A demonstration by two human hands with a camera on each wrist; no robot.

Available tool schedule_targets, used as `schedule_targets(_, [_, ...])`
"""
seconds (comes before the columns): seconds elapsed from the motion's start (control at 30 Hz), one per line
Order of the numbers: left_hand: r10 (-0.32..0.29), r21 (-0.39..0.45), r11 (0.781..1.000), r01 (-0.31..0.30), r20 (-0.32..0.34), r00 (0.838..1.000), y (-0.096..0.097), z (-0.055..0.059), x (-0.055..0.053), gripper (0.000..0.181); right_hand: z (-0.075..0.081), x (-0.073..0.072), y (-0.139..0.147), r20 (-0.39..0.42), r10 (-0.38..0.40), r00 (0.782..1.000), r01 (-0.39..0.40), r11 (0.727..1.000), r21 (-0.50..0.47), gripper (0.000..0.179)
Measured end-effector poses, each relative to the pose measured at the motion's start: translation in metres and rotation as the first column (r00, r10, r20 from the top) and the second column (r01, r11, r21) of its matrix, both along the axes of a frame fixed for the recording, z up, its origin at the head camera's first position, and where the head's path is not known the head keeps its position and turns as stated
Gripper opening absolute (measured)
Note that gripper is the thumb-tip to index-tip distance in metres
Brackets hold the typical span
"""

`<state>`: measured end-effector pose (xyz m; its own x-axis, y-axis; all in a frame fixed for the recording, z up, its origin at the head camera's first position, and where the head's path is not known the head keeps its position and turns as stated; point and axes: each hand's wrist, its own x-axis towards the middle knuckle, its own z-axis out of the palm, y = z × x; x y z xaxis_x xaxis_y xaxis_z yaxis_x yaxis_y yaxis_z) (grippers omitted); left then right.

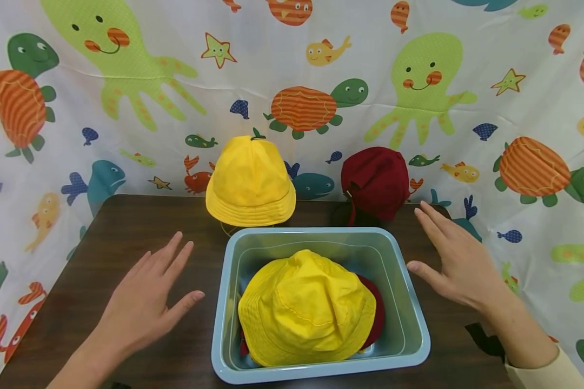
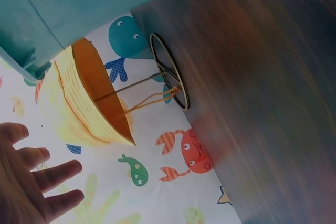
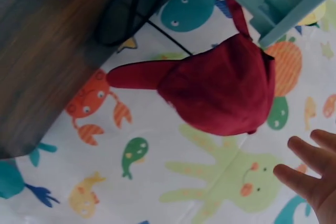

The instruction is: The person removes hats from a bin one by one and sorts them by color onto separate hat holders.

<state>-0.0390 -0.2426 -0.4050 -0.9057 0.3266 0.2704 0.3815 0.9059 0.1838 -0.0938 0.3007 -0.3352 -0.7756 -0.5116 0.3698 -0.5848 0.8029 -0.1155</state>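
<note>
A yellow bucket hat (image 1: pixel 306 308) lies in the light blue basin (image 1: pixel 226 302), partly covering a dark red cap (image 1: pixel 376 319). My left hand (image 1: pixel 141 297) hovers left of the basin, fingers spread and holding nothing. To the basin's right, my right hand (image 1: pixel 457 259) is held out with straight fingers, also bare. Behind the basin, another yellow hat (image 1: pixel 250 181) hangs on a wire stand (image 2: pixel 184 95), its round base showing in the left wrist view. A second dark red cap (image 1: pixel 377 181) sits on a black stand (image 3: pixel 100 30) at the back right, near my right fingertips.
The dark brown wooden table (image 1: pixel 175 216) carries the basin and both stands. A white cloth (image 1: pixel 253 54) printed with sea animals hangs behind and along both sides of the table. A black strap (image 1: pixel 486 340) is by my right wrist.
</note>
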Motion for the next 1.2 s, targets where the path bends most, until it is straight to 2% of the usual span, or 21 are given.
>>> schedule_targets(0.2, [-0.054, 0.015, 0.998, 0.055, -0.037, 0.998, 0.005, 0.000, 0.003, 0.095, 0.006, -0.001, -0.010, 0.013, 0.081, 0.997, -0.081, 0.997, 0.006, 0.090])
schedule_targets(0.4, [-0.105, 0.033, 0.994, 0.106, -0.046, 0.993, 0.006, 0.003, 0.005, 0.094, 0.008, -0.002, -0.021, 0.015, 0.142, 0.990, -0.143, 0.990, 0.017, 0.090])
schedule_targets(0.73, [-0.192, 0.059, 0.978, 0.199, -0.099, 0.976, 0.013, 0.004, 0.008, 0.087, 0.015, -0.002, -0.032, 0.035, 0.181, 0.983, -0.183, 0.982, 0.037, 0.088])
schedule_targets(1.07, [-0.240, 0.079, 0.966, 0.247, -0.086, 0.967, 0.019, 0.005, 0.010, 0.085, 0.020, -0.005, -0.046, 0.083, 0.266, 0.960, -0.269, 0.963, 0.023, 0.084])
schedule_targets(1.2, [-0.258, 0.093, 0.959, 0.267, -0.100, 0.961, 0.021, 0.003, 0.010, 0.083, 0.025, -0.004, -0.053, 0.125, 0.282, 0.951, -0.288, 0.957, 0.033, 0.083])
